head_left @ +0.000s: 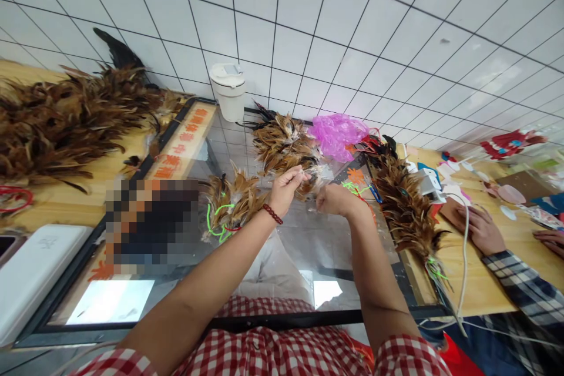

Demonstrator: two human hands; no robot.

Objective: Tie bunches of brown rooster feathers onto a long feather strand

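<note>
My left hand (286, 187) is closed in a pinch on brown feathers (308, 179) held up over the glass table top (304, 247). A dark red bead bracelet (272, 214) circles that wrist. My right hand (333, 198) is closed just to the right of it, gripping the same small bunch from the other side. Behind my hands lies a loose heap of brown feathers (279, 141). A bundle of feathers tied with green cord (229, 202) rests to the left of my left hand.
A long feather string (403, 202) lies on the right. A big feather pile (66, 117) covers the wooden table at left. A white cup (229, 91), a pink plastic bag (337, 134) and a white box (35, 270) stand around. Another person's hand (482, 229) rests at right.
</note>
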